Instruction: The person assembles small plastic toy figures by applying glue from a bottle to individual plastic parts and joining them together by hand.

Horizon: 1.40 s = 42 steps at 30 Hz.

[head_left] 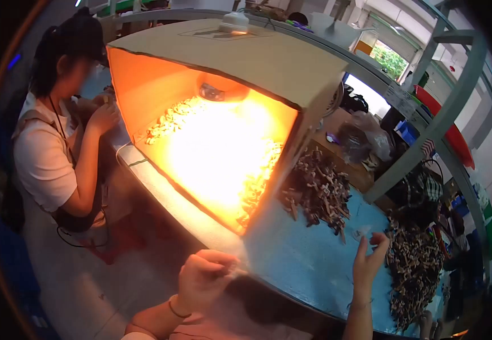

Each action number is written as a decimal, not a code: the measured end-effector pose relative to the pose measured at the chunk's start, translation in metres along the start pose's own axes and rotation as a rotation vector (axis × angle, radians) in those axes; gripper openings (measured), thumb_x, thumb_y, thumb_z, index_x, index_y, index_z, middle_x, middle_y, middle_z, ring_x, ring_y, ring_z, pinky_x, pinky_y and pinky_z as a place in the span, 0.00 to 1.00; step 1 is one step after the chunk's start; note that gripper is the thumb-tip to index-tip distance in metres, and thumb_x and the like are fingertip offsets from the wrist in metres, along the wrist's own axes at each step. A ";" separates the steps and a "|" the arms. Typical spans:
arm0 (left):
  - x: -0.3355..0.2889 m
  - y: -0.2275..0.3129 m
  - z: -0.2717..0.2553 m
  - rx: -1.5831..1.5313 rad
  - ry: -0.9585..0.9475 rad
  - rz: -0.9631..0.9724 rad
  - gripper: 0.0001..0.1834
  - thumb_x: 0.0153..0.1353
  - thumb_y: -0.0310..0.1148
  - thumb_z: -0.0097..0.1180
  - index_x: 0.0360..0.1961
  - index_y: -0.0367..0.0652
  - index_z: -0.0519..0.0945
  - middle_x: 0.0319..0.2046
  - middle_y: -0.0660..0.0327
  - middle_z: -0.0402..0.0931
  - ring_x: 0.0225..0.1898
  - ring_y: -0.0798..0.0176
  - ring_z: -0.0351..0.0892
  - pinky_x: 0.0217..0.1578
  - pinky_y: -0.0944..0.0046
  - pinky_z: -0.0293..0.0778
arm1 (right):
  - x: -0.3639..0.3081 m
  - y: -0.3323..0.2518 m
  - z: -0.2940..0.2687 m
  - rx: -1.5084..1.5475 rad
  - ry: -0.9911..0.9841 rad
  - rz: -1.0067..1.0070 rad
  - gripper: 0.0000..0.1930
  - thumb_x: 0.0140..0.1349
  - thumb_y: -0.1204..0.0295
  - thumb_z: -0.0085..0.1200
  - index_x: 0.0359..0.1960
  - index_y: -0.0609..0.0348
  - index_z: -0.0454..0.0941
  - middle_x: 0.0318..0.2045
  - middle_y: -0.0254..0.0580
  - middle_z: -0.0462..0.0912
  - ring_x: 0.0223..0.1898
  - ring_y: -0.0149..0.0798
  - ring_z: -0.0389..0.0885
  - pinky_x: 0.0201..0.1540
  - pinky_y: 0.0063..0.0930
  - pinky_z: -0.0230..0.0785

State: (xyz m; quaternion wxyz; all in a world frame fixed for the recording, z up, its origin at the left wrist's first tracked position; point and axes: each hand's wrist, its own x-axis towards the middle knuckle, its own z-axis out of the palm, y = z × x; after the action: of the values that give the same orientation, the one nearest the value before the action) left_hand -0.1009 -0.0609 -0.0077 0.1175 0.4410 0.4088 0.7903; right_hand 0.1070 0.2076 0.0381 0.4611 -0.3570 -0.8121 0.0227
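Note:
My left hand (203, 279) is closed in a pinch near the table's front edge, below the lit box. Something small and pale blurs at its fingertips, too indistinct to name. Over the blue tabletop at the right, my right hand (369, 259) is raised with thumb and forefinger apart. A small clear piece (361, 231) shows just beyond the thumb; whether it touches the hand I cannot tell. Two piles of small brown pieces lie close by: one pile (319, 190) beyond my right hand, the other pile (416, 272) to its right.
A large cardboard box (280, 54) stands open toward me, a glowing lamp (213, 90) inside above small pieces washed out by glare. A co-worker (53, 136) is at the left. A grey metal frame (452, 107) rises at the right, near clear plastic bags (365, 136).

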 end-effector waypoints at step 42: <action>-0.002 0.014 -0.015 -0.104 0.248 -0.214 0.16 0.52 0.24 0.59 0.39 0.40 0.66 0.40 0.50 0.74 0.43 0.60 0.76 0.47 0.62 0.71 | -0.048 -0.170 0.030 1.129 -0.905 0.202 0.14 0.55 0.78 0.52 0.45 0.61 0.73 0.35 0.44 0.76 0.36 0.38 0.79 0.36 0.29 0.70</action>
State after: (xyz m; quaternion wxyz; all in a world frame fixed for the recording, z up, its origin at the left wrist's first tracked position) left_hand -0.1093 -0.0791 -0.0023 0.1723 0.2872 0.4234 0.8418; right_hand 0.0046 0.0616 0.0480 0.1899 -0.0935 -0.7508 0.6256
